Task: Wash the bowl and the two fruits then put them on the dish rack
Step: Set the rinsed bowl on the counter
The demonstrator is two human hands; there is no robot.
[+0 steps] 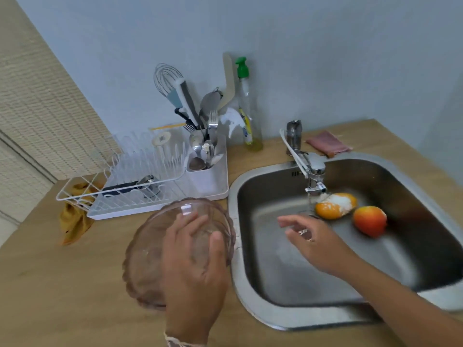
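Observation:
My left hand grips a clear pinkish glass bowl with a scalloped rim, held upside down above the wooden counter just left of the sink. My right hand reaches over the steel sink, fingers spread and holding nothing, a little left of the fruits. An orange fruit covered in white foam lies under the running tap. A red-orange fruit lies right beside it on the sink floor. The white dish rack stands behind the bowl.
The rack holds a dark-handled tool and a caddy full of utensils. A green-capped soap bottle stands by the wall. A pink cloth lies behind the sink, a yellow cloth left of the rack.

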